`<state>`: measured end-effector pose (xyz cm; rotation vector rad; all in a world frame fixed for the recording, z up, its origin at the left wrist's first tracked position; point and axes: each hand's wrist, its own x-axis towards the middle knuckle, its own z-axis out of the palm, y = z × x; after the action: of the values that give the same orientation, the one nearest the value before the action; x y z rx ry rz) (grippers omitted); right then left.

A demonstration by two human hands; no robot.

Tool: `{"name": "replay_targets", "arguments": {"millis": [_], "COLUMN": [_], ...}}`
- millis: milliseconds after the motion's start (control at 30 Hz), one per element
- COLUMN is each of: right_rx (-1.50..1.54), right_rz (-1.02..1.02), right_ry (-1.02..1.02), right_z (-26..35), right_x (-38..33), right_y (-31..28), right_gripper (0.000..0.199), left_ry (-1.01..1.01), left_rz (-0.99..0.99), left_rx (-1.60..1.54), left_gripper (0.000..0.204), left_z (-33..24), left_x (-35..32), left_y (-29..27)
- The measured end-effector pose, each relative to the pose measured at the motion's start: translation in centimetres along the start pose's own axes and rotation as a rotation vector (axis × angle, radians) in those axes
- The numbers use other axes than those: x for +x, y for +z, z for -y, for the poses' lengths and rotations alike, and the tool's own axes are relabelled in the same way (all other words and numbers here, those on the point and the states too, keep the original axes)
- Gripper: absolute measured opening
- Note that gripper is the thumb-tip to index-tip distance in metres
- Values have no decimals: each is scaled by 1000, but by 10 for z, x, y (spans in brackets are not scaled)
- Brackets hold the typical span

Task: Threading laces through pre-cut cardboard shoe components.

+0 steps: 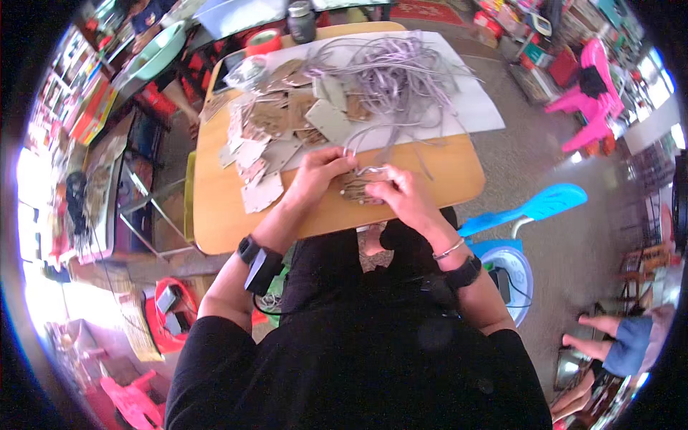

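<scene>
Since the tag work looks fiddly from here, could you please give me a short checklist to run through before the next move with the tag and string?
1. Tag held by both hands: ok, left hand and right hand meet over it at the table's near edge.
2. Loop of string at the tag: ok, a pale loop shows between the hands.
3. String passed through the tag's hole: cannot tell, fingers hide it.
4. More tags within reach: ok, pile of tags lies just beyond the left hand.
5. Spare strings at hand: ok, bundle of strings lies on the white sheet.
</scene>
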<state>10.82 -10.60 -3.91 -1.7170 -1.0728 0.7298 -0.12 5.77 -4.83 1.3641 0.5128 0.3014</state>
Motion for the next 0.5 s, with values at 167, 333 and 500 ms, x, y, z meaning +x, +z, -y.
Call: {"name": "replay_targets", "arguments": {"millis": [167, 333, 500], "right_rx": [23, -101, -307], "right_rz": [-43, -61, -177], "right_ry": [77, -96, -234], "right_z": [5, 10, 3], "right_x": [4, -8, -12], "right_y": [7, 20, 19], "right_gripper": [16, 17, 18], "left_ry": [105, 86, 95], "left_rz": [-64, -17, 21], "left_rx": [-198, -33, -174], "left_gripper": [16, 15, 17], "left_z": [12, 17, 9], "left_x": [9, 12, 2], "left_y": [6, -2, 3]}}
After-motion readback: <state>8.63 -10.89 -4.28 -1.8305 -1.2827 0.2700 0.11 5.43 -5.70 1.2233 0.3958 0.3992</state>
